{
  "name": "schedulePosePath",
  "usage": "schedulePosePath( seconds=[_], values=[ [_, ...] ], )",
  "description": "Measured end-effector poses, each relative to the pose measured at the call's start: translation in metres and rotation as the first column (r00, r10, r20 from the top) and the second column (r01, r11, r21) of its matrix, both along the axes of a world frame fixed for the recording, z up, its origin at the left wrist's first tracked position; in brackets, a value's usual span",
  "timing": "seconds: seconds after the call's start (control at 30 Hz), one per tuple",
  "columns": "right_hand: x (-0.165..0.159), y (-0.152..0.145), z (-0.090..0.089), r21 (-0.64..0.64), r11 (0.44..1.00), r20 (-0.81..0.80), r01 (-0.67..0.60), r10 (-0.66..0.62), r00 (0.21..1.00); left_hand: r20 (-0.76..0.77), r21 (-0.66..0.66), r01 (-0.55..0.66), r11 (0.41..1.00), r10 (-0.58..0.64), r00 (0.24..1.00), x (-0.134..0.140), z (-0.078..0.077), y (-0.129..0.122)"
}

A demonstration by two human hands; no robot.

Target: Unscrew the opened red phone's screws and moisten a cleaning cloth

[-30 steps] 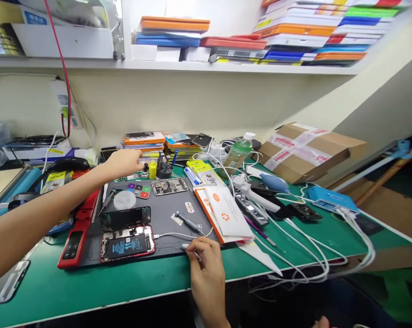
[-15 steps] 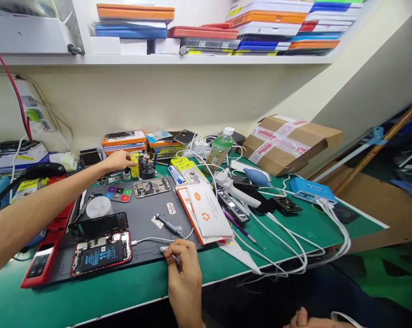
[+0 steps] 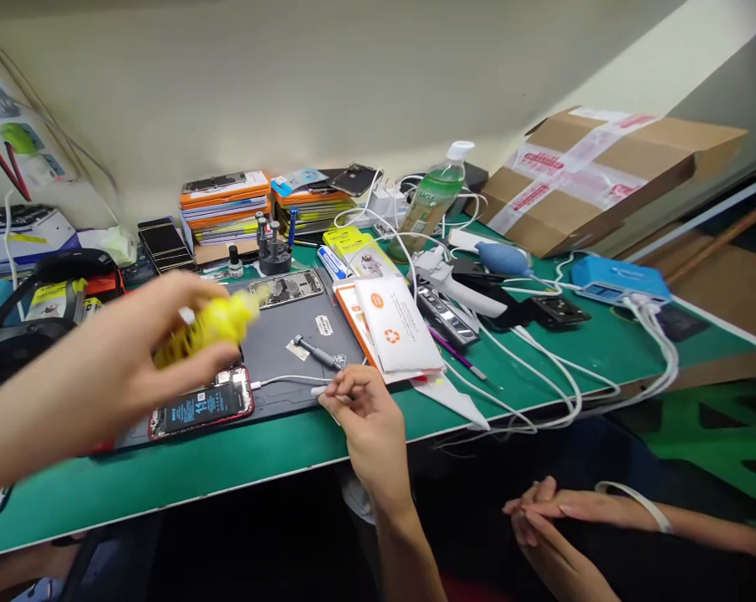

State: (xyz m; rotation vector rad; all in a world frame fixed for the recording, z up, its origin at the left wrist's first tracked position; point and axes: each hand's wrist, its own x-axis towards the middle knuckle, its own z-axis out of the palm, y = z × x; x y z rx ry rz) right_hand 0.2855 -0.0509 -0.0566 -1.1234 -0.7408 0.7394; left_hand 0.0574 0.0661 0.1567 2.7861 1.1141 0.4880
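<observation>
My left hand (image 3: 120, 355), blurred by motion, is closed around a small yellow bottle (image 3: 221, 324) with a pale nozzle pointing right. The bottle is raised above the dark grey work mat (image 3: 268, 355). Below it lies an opened red-framed phone (image 3: 208, 405), its black battery exposed and a white cable plugged into its right side; my left hand hides the phone's upper part. At the mat's front edge my right hand (image 3: 369, 410) pinches a small white thing (image 3: 319, 391), too small to name. A grey screwdriver (image 3: 315, 351) and a second opened phone (image 3: 293, 288) lie on the mat.
White cables (image 3: 559, 468) trail across the green bench (image 3: 278, 502) to a blue charger (image 3: 620, 280). A white envelope (image 3: 400, 326), a drink bottle (image 3: 431, 201) and a cardboard box (image 3: 604, 180) stand or lie rightward. Another person's hands (image 3: 554, 514) are at lower right.
My left hand has lifted the yellow bottle from beside the screwdriver holder and brought it forward above the phone. The camera has tilted down. My right hand keeps its pinch near the mat's edge.
</observation>
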Motion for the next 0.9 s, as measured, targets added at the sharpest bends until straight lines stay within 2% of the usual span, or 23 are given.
schedulePosePath(
  seconds=[0.07,0.17,0.3,0.47,0.7,0.9],
  values=[
    [0.003,0.004,0.001,0.005,1.0,-0.132,-0.026,0.027,0.991,-0.099,0.048,0.183,0.982,-0.178,0.979,-0.001,-0.022,-0.023],
    [0.002,0.002,0.004,-0.002,1.0,-0.286,-0.013,0.012,0.958,-0.242,0.197,0.343,0.918,-0.293,0.925,0.009,-0.044,-0.038],
    [-0.006,-0.006,0.008,-0.005,1.0,-0.384,0.018,-0.018,0.923,-0.349,0.357,0.457,0.815,-0.337,0.874,0.026,-0.049,-0.034],
    [-0.012,-0.01,0.008,0.004,0.999,-0.411,0.033,-0.028,0.911,-0.445,0.409,0.562,0.719,-0.381,0.81,0.034,-0.047,-0.027],
    [-0.012,-0.013,0.005,0.004,0.998,-0.368,0.062,-0.056,0.928,-0.462,0.381,0.582,0.718,-0.398,0.793,0.032,-0.056,-0.029],
    [-0.016,-0.012,-0.001,0.017,0.994,-0.191,0.107,-0.102,0.976,-0.449,0.384,0.541,0.748,-0.361,0.817,0.028,-0.063,-0.028]
  ],
)
